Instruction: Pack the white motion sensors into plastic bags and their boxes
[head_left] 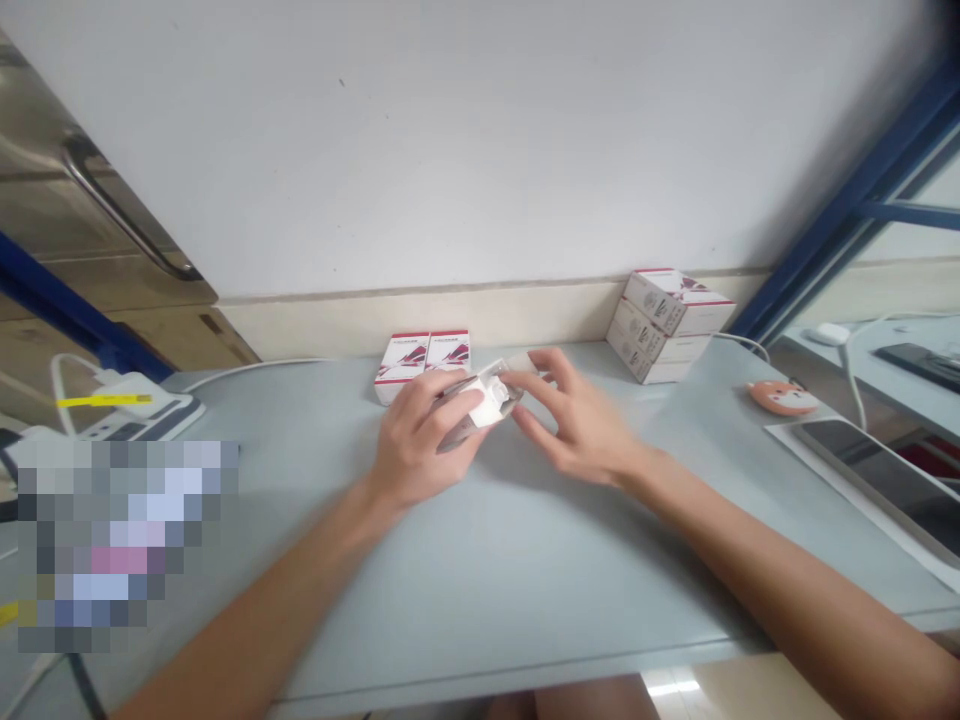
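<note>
White-and-clear plastic packet (pixel 487 398), long axis running near-left to far-right, gripped over the pale grey desk (pixel 525 565) by my left hand (pixel 420 435), fingers curled round it. My right hand (pixel 577 420), fingers part-spread, lies just right of its far end. 2 white-and-red boxes (pixel 424 362) beyond.

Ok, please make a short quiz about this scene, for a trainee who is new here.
1. Which hand holds the clear plastic item with the white part?
2. True or false: the stacked white-and-red boxes stand by the wall, to the right of the clear plastic item.
3. How many boxes stand side by side behind the clear plastic item? A: one, B: two, C: four.

Key: 1. the left hand; 2. true; 3. B.
</note>
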